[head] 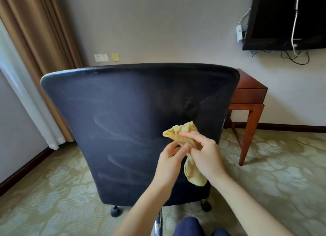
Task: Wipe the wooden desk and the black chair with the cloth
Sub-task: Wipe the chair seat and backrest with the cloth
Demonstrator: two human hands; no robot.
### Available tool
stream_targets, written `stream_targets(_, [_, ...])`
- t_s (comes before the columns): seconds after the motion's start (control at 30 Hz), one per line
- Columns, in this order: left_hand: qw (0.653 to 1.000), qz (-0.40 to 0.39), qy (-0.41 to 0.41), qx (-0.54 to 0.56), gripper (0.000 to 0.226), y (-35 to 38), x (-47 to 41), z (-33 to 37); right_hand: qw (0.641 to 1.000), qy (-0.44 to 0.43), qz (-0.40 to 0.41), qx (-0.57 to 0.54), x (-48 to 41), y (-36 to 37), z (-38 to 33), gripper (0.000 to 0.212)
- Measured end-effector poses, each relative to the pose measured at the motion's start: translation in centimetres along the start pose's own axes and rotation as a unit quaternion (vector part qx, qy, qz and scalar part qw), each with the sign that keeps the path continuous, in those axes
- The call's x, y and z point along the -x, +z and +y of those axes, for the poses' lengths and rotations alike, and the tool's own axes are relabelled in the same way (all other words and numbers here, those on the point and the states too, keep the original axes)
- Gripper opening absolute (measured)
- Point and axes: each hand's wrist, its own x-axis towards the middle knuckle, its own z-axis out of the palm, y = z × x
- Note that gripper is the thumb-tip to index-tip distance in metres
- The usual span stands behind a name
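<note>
- Fingers of the right hand (205,157) are curled round the yellow cloth (182,135), gripping it in a bunch.
- The left hand (168,162) is just beside it, thumb and fingertips pinching a fold of the same cloth where the two hands meet.
- The cloth's crumpled top sticks out above the right fingers. A loose tail hangs below the right palm. All of it is in front of the lower right part of the chair back; whether it touches the fabric cannot be told.
- The black chair (123,121) stands with its back toward the camera, faint pale streaks across the fabric. Its curved top edge runs nearly the width of the view, and its casters rest on the carpet (53,191).
- Open carpet lies to the left of the chair, bounded by a dark skirting board and the curtain (35,41).
- More open carpet lies to the right, reaching to the front leg of the wooden desk (250,92).
- The desk stands against the wall, its left part hidden behind the chair back's right edge. Floor shows beneath it between the legs.
- Its one drawer front is closed, so the contents are hidden.
- A black screen (282,18) hangs on the wall above the desk, cables trailing under its lower edge.
</note>
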Motion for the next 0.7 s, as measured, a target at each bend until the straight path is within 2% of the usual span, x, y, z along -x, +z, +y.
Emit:
stream_targets(0.07, [0.999,0.011,0.032,0.005,0.017,0.6,0.2,0.1,0.989,0.094,-0.027,-0.115,1.0,0.3,-0.6,0.04])
stream_targets(0.13, [0.998,0.055,0.041,-0.016,0.018,0.6,0.3,0.3,0.961,0.146,-0.061,-0.225,1.6,-0.2,-1.0,0.038])
stream_targets(0.27, [0.995,0.047,0.056,-0.064,0.024,-1.1,0.0,0.9,0.942,0.136,-0.102,-0.29,1.6,-1.9,-1.3,0.036])
stream_targets(0.37, [0.995,0.019,0.063,-0.07,0.027,-2.6,-0.3,2.0,0.95,0.13,-0.074,-0.275,1.3,-2.7,-1.0,0.032])
stream_targets(0.43, [0.996,-0.02,0.052,-0.071,0.028,-3.3,-0.6,2.5,0.965,0.13,-0.053,-0.223,1.2,-2.9,-0.7,0.03])
stream_targets(0.5, [0.991,-0.034,0.059,-0.114,0.03,-3.5,-0.8,2.9,0.973,0.127,-0.047,-0.188,1.3,-2.8,-0.6,0.03])
stream_targets(0.6, [0.969,0.018,0.102,-0.226,0.033,-3.9,-1.2,3.1,0.979,0.112,-0.022,-0.168,1.2,-3.2,-0.8,0.03])
stream_targets(0.7, [0.96,0.057,0.118,-0.248,0.034,-5.1,-1.6,3.0,0.994,0.06,0.047,-0.073,0.5,-4.5,-1.3,0.03])
